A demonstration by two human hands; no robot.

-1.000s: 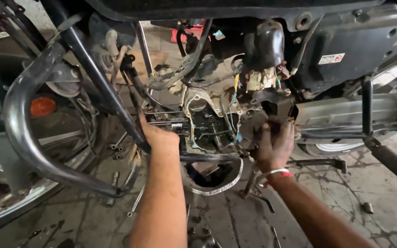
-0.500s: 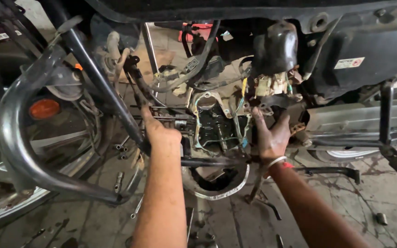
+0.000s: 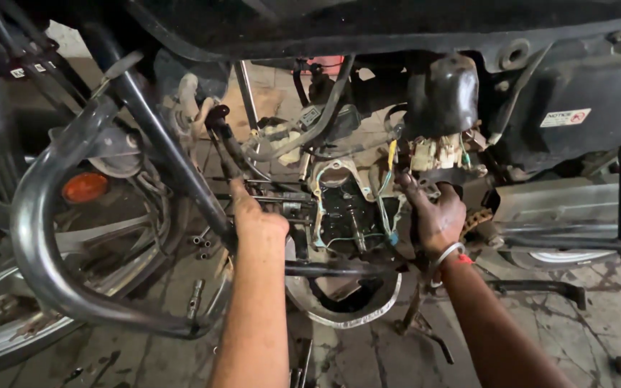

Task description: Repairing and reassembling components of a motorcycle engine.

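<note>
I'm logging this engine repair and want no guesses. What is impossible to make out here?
Head view:
- Left hand: fingertips hidden behind the dark frame tube; its grip is unclear.
- Right hand: palm faces away, so anything it holds is hidden.
- Open engine case: inner parts too dark and small.

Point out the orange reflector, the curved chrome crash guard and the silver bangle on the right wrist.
orange reflector [image 3: 84, 187], head view, middle of its lens.
chrome crash guard [image 3: 34, 237], head view, outer bend of the tube.
silver bangle [image 3: 445, 253], head view, band across the wrist.
</note>
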